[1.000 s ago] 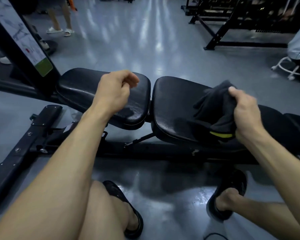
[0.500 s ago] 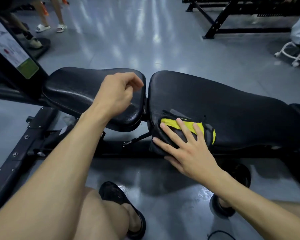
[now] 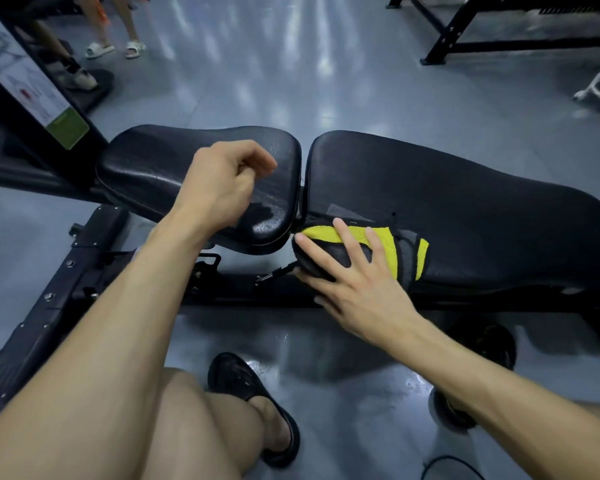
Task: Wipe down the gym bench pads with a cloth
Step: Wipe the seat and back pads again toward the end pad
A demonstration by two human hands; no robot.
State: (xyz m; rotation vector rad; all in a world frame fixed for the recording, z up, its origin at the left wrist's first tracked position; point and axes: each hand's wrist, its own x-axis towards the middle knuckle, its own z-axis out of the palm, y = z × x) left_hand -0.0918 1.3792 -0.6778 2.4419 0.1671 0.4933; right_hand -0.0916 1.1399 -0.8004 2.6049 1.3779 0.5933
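Since half a second ago, the right hand (image 3: pixel 362 292) has barely shifted; a second ago it held the cloth (image 3: pixel 407 252) bunched in the air, and now it presses it flat. Its fingers (image 3: pixel 378 249) lie straight and spread over the near left corner of the long back pad (image 3: pixel 465 209), palm on the pad's edge, so the push reaches the rounded rim. Yellow and grey folds of cloth show under and just right of the fingers. The left hand (image 3: pixel 219 188) hovers above the seat pad (image 3: pixel 153 168), loosely curled, holding nothing, probably kept clear for balance. I judge wiping of this corner is just starting.
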